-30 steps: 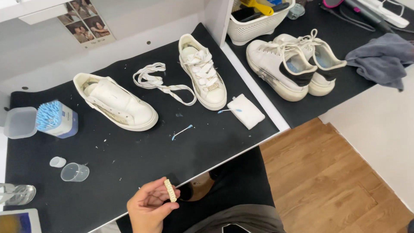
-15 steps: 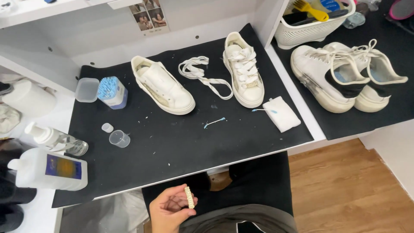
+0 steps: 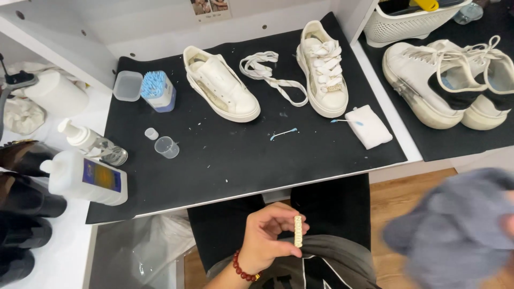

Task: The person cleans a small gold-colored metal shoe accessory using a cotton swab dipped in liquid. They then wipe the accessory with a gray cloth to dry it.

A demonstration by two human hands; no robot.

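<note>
My left hand [image 3: 267, 238], a red bead bracelet on its wrist, is shut on a small pale studded strip [image 3: 298, 231] and holds it above my lap, below the table's front edge. A blurred grey cloth [image 3: 455, 230] hangs in the air at lower right. It hides nearly all of my right hand [image 3: 509, 214], which grips it at the frame's edge. On the black mat [image 3: 241, 166] lie a white sneaker without laces [image 3: 222, 88], a loose white lace [image 3: 267, 72] and a laced white sneaker [image 3: 324, 67].
A cotton swab [image 3: 284, 132] and a white folded pad [image 3: 368, 126] lie on the mat. At the left are a swab tub [image 3: 158, 91], a clear cup [image 3: 167, 147], a pump bottle [image 3: 91, 143] and a white bottle [image 3: 83, 179]. Another sneaker pair [image 3: 444, 80] and a basket [image 3: 412, 21] sit right.
The grey cloth that lay on the right mat is now lifted at lower right. The view has swung left. My left hand still holds the strip.
</note>
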